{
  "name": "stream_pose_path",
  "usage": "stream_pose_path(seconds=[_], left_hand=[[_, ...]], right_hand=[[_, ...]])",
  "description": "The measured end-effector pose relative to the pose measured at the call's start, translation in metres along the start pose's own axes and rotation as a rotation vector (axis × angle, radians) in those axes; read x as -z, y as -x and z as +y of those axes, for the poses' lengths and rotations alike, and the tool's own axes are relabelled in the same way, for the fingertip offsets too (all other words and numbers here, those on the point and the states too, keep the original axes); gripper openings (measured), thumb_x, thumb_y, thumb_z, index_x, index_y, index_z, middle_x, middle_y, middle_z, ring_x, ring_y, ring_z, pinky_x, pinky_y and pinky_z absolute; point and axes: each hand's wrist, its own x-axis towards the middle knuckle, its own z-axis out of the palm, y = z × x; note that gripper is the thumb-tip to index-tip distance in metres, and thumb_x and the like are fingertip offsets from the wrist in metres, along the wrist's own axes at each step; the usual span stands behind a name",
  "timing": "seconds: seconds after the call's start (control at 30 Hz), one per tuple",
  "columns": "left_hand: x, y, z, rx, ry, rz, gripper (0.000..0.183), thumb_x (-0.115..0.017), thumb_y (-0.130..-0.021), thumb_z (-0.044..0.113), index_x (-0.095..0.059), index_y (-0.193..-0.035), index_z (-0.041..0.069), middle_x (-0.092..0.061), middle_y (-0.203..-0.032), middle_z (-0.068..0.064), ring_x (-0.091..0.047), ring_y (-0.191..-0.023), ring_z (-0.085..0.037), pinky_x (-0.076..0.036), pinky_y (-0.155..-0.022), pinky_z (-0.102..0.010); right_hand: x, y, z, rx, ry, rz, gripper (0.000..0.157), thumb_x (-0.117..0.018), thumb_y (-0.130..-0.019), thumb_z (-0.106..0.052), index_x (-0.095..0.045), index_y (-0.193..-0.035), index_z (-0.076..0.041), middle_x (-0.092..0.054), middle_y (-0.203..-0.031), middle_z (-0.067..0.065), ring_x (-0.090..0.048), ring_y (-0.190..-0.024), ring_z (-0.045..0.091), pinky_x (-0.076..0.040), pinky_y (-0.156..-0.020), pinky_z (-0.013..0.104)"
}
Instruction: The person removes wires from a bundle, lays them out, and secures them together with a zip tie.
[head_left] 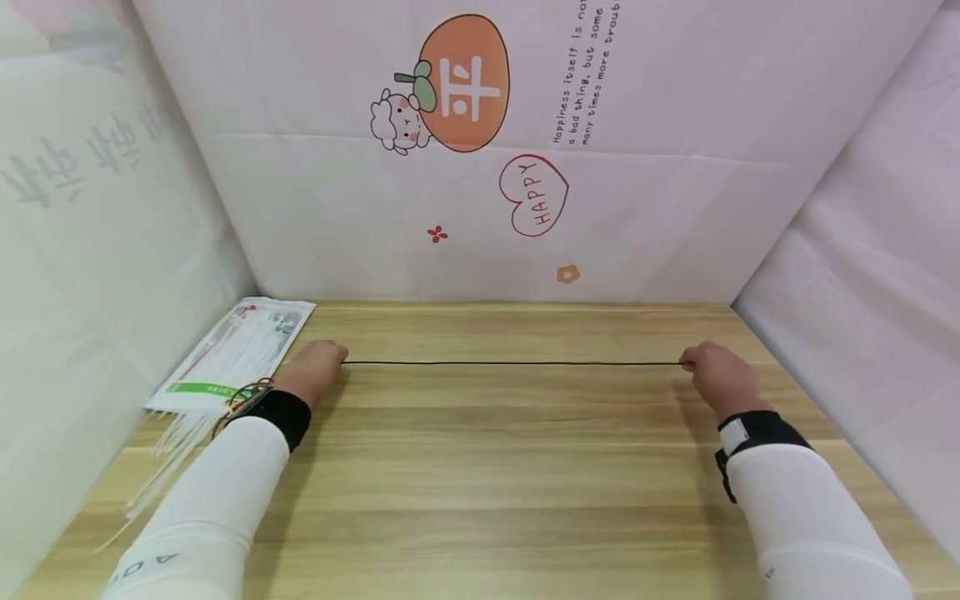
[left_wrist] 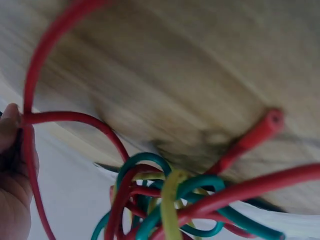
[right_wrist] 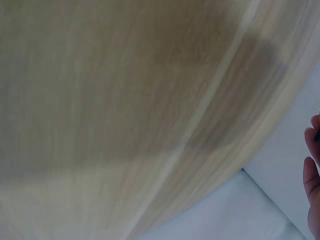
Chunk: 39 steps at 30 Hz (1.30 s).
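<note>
A thin dark cord (head_left: 510,363) runs taut and nearly level between the two hands, above the wooden table. My left hand (head_left: 311,371) pinches its left end; in the left wrist view that hand (left_wrist: 12,195) shows only at the left edge. The cord's right end is pinched by my right hand (head_left: 720,379), partly visible as fingers (right_wrist: 312,175) at the edge of the right wrist view. Close to the left wrist is a tangle of red, green and yellow wires (left_wrist: 170,200), seen as small loops (head_left: 243,400) from the head.
On the table's left side lies a white printed packet (head_left: 232,350) with a green stripe. Several thin white strips (head_left: 168,467) stick out from under it toward the front. White printed sheets (head_left: 337,208) wall the wooden table (head_left: 510,483) at the back and both sides.
</note>
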Motion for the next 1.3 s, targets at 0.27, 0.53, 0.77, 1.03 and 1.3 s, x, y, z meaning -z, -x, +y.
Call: stream_pose_path(seconds=[0.27,0.53,0.77,1.03,1.3], left_hand=[[-0.003,0.006,-0.007,-0.052,-0.096,-0.007,0.02,-0.05,-0.084,-0.011,-0.063,-0.078,0.003,-0.062,-0.079,-0.016,-0.062,-0.08,-0.036,-0.051,-0.075,-0.045],[-0.006,0.012,-0.011,-0.05,-0.177,0.052,0.018,-0.053,-0.081,-0.013,-0.063,-0.075,0.001,-0.058,-0.077,-0.016,-0.06,-0.078,-0.036,-0.051,-0.074,-0.045],[-0.007,0.014,-0.002,-0.027,-0.205,-0.009,0.02,-0.052,-0.081,-0.014,-0.065,-0.077,0.001,-0.058,-0.079,-0.015,-0.059,-0.081,-0.036,-0.052,-0.073,-0.046],[-0.005,0.012,-0.003,0.028,-0.189,-0.002,0.022,-0.053,-0.091,-0.002,-0.06,-0.112,-0.007,-0.061,-0.101,-0.027,-0.058,-0.099,-0.042,-0.051,-0.079,-0.053],[0.029,0.039,-0.019,0.376,0.065,0.019,0.11,-0.067,-0.078,0.063,-0.011,-0.154,0.006,0.007,-0.155,-0.032,0.013,-0.136,-0.058,0.002,-0.093,-0.082]], right_hand=[[-0.008,-0.008,-0.007,0.002,0.005,-0.056,0.014,-0.06,-0.09,-0.003,-0.071,-0.099,-0.005,-0.067,-0.096,0.02,-0.063,-0.087,0.038,-0.05,-0.072,0.053],[-0.011,-0.014,-0.018,0.021,0.018,-0.093,0.018,-0.058,-0.091,-0.002,-0.068,-0.105,-0.004,-0.068,-0.104,0.022,-0.064,-0.092,0.038,-0.051,-0.075,0.051],[-0.016,-0.008,-0.022,-0.006,0.02,-0.165,0.022,-0.052,-0.088,0.003,-0.07,-0.1,-0.004,-0.066,-0.106,0.026,-0.06,-0.098,0.044,-0.049,-0.08,0.055],[-0.016,-0.008,-0.026,-0.026,-0.005,-0.194,0.033,-0.048,-0.088,0.004,-0.065,-0.115,-0.001,-0.061,-0.115,0.029,-0.056,-0.107,0.046,-0.049,-0.079,0.055],[0.009,0.001,-0.043,0.139,0.035,0.113,0.037,-0.049,-0.085,0.002,-0.06,-0.12,0.002,-0.057,-0.116,0.025,-0.055,-0.102,0.045,-0.049,-0.063,0.047]])
